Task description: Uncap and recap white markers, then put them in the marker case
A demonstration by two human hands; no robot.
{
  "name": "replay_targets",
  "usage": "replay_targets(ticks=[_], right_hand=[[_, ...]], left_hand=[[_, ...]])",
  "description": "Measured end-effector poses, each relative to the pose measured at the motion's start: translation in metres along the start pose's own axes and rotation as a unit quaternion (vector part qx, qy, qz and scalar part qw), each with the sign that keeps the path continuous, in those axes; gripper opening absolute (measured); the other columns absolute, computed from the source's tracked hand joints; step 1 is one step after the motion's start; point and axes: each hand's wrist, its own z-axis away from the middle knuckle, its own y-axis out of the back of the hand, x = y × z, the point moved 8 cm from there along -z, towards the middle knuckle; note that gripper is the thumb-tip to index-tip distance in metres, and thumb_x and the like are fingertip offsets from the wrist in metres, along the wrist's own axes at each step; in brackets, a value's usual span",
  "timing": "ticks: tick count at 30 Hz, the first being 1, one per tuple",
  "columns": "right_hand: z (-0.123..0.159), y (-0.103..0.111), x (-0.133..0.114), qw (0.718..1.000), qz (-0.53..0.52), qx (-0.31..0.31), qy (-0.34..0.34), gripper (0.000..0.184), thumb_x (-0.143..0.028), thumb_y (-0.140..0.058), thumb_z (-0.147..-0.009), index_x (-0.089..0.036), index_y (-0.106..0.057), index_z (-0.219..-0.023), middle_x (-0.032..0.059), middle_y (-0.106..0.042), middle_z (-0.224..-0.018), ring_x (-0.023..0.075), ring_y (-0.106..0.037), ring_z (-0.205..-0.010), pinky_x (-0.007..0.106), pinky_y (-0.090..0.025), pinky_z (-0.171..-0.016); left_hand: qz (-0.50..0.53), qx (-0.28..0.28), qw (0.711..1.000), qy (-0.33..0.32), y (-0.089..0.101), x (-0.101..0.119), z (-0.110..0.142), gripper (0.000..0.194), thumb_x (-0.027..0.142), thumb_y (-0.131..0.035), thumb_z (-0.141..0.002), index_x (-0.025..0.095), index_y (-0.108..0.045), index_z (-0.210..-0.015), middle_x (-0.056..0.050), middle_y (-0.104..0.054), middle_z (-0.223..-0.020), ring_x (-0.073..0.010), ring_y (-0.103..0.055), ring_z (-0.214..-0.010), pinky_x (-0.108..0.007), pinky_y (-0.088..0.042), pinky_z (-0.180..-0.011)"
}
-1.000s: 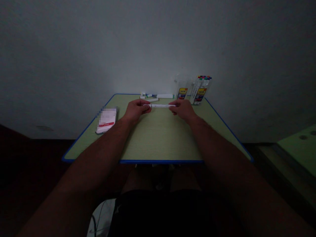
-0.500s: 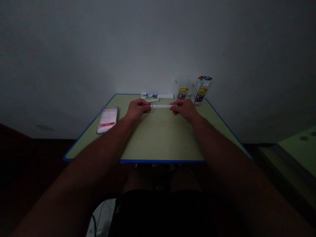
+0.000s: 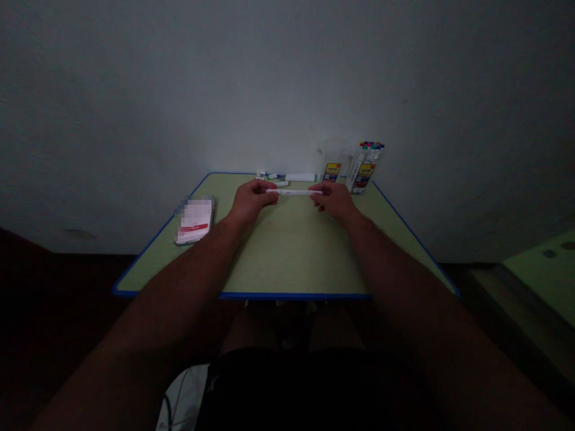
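Note:
A white marker (image 3: 294, 192) is held level above the table, toward its far side. My left hand (image 3: 253, 199) pinches its left end between thumb and fingers. My right hand (image 3: 335, 200) grips the right end in the same way, so only the middle of the barrel shows fully. Just behind the hands, other white markers (image 3: 300, 177) and several small caps or marker pieces (image 3: 272, 176) lie near the wall; my left hand partly covers some of them.
At the back right stand a clear plastic case (image 3: 331, 164) and another case full of colour-tipped markers (image 3: 366, 167). A phone-like flat object (image 3: 196, 221), partly pixelated, lies at the left. The table (image 3: 296, 257) has a blue edge and meets the wall.
My left hand's hold on the marker looks slightly different, with a bit of the left end now showing over the thumb. The view has shifted a little; both hands stay in place.

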Motion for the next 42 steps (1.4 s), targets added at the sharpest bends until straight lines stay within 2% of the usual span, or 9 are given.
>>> replay_targets(ticks=[5,9,14,19,25,33,38,42], right_hand=[[0.000,0.000,0.003,0.997,0.078,0.017,-0.015,0.023,-0.016,-0.069,-0.083,-0.014,-0.078,-0.104,0.0030,-0.071,-0.075,0.0073,-0.057,-0.048,0.019,-0.050,-0.048],[-0.001,-0.004,0.004,0.996,0.084,0.009,-0.002,0.024,-0.016,-0.069,-0.083,-0.014,-0.078,-0.104,0.0042,-0.073,-0.080,0.0085,-0.061,-0.050,0.020,-0.052,-0.051],[-0.001,-0.005,0.005,0.997,0.078,0.011,0.002,0.023,-0.015,-0.070,-0.081,-0.013,-0.077,-0.102,0.0042,-0.072,-0.078,0.0094,-0.062,-0.052,0.021,-0.054,-0.051],[-0.001,-0.005,0.000,0.999,0.034,0.021,0.015,0.027,-0.008,-0.071,-0.072,-0.013,-0.075,-0.099,0.0017,-0.070,-0.073,0.0104,-0.062,-0.053,0.023,-0.056,-0.053],[0.002,-0.012,-0.012,0.997,-0.031,-0.005,0.070,0.026,-0.016,-0.076,-0.066,-0.014,-0.071,-0.092,-0.0012,-0.065,-0.066,0.0126,-0.062,-0.056,0.025,-0.055,-0.055],[0.003,-0.016,-0.018,0.993,-0.060,-0.028,0.099,0.027,-0.018,-0.077,-0.066,-0.015,-0.070,-0.092,-0.0021,-0.062,-0.065,0.0118,-0.060,-0.057,0.024,-0.051,-0.055],[0.005,-0.016,-0.017,0.997,-0.032,-0.022,0.070,0.026,-0.020,-0.076,-0.070,-0.016,-0.070,-0.095,-0.0017,-0.063,-0.068,0.0110,-0.060,-0.060,0.024,-0.053,-0.057],[0.003,-0.011,-0.009,0.999,-0.016,0.011,0.038,0.022,-0.019,-0.075,-0.070,-0.016,-0.068,-0.091,-0.0019,-0.064,-0.070,0.0100,-0.058,-0.058,0.023,-0.053,-0.054]], left_hand=[[-0.001,-0.050,0.999,-0.018,-0.012,0.002,0.003,0.035,0.012,-0.085,-0.052,0.014,-0.072,-0.085,0.001,-0.065,-0.070,-0.0124,-0.062,-0.065,-0.030,-0.057,-0.070],[-0.006,-0.064,0.998,-0.023,-0.016,0.002,0.005,0.037,0.014,-0.087,-0.050,0.014,-0.073,-0.084,0.001,-0.068,-0.071,-0.0128,-0.063,-0.066,-0.032,-0.057,-0.073],[-0.013,-0.052,0.998,-0.026,-0.014,0.003,0.005,0.035,0.014,-0.086,-0.052,0.014,-0.073,-0.085,0.000,-0.067,-0.071,-0.0133,-0.063,-0.066,-0.033,-0.057,-0.073],[-0.017,0.005,1.000,0.020,0.000,-0.006,0.000,0.029,0.010,-0.081,-0.058,0.013,-0.071,-0.085,0.000,-0.065,-0.069,-0.0134,-0.064,-0.065,-0.033,-0.058,-0.072],[-0.051,0.055,0.995,0.067,0.012,-0.019,-0.004,0.022,0.002,-0.070,-0.065,0.015,-0.067,-0.083,-0.001,-0.065,-0.069,-0.0124,-0.062,-0.060,-0.028,-0.056,-0.064],[-0.046,0.048,0.996,0.066,0.010,-0.019,-0.003,0.024,0.001,-0.069,-0.064,0.017,-0.064,-0.081,0.001,-0.064,-0.071,-0.0111,-0.061,-0.059,-0.027,-0.057,-0.065],[-0.036,0.050,0.996,0.070,0.011,-0.021,-0.004,0.024,0.001,-0.070,-0.062,0.017,-0.065,-0.079,0.001,-0.063,-0.069,-0.0117,-0.061,-0.058,-0.029,-0.057,-0.064],[-0.012,0.051,0.997,0.058,0.011,-0.015,-0.003,0.023,0.004,-0.073,-0.062,0.016,-0.066,-0.081,0.000,-0.065,-0.071,-0.0121,-0.062,-0.061,-0.031,-0.058,-0.067]])
